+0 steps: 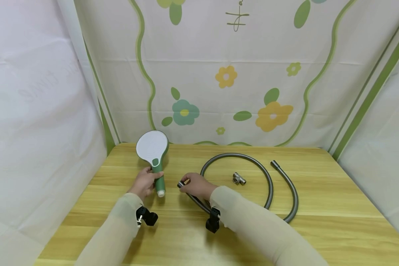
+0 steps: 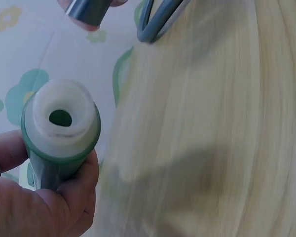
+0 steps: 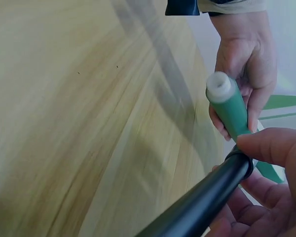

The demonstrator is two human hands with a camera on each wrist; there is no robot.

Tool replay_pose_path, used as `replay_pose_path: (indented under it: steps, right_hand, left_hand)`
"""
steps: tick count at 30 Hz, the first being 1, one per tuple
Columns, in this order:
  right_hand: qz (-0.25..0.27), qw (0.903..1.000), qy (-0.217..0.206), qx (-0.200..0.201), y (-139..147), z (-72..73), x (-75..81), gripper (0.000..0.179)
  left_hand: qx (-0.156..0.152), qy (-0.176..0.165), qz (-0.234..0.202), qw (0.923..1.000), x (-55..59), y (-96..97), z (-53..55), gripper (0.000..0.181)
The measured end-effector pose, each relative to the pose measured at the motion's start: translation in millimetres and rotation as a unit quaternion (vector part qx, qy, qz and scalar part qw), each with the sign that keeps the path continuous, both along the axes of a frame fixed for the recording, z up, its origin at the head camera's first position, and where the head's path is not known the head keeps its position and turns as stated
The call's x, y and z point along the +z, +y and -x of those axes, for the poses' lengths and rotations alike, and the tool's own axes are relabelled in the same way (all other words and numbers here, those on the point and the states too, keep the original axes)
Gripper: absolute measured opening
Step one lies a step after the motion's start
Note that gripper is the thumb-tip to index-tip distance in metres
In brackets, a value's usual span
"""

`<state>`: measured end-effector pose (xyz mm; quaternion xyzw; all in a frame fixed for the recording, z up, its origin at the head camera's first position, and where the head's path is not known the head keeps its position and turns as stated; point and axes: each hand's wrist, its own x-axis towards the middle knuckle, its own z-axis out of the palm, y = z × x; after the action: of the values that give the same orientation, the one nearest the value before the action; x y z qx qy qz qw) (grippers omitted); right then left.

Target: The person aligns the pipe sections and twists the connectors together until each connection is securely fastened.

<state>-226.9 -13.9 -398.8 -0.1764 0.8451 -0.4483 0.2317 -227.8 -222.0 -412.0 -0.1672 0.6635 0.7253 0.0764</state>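
Note:
A green shower head [image 1: 152, 145] with a round white face is in my left hand [image 1: 144, 183], which grips it round the handle. Its white hollow end [image 2: 61, 111] points toward me and fills the middle left of the left wrist view. My right hand [image 1: 197, 186] pinches one end of a dark grey shower hose [image 1: 269, 184] between thumb and fingers. In the right wrist view the hose end [image 3: 239, 163] sits near the shower head's handle [image 3: 232, 108], and in the head view a gap separates them. The hose loops across the table behind my right forearm.
Inside the hose loop lies a small metal tee fitting [image 1: 239, 178]. The hose's other end [image 1: 274, 164] rests on the wooden table [image 1: 319, 184] at the right. A printed cloth [image 1: 203, 88] hangs along the table's back edge, with white cloth at both sides.

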Motion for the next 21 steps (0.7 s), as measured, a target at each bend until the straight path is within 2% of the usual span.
replay_pose_path:
  steps: [4, 11, 21]
  right_hand:
    - [0.007, 1.0000, -0.003, -0.001, 5, -6.0, 3.1, 0.032]
    - [0.002, 0.9998, 0.016, 0.012, 11, -13.8, 8.2, 0.033]
    - [0.007, 0.9993, 0.027, 0.026, 20, -22.6, 13.4, 0.034]
  left_hand:
    - [0.009, 0.018, -0.020, 0.9996, 2.2, 7.1, -0.2, 0.076]
    - [0.024, 0.037, -0.036, 0.9984, 9.5, 16.3, -1.1, 0.076]
    - [0.038, 0.041, -0.047, 0.9973, 20.5, 30.7, -4.2, 0.075]
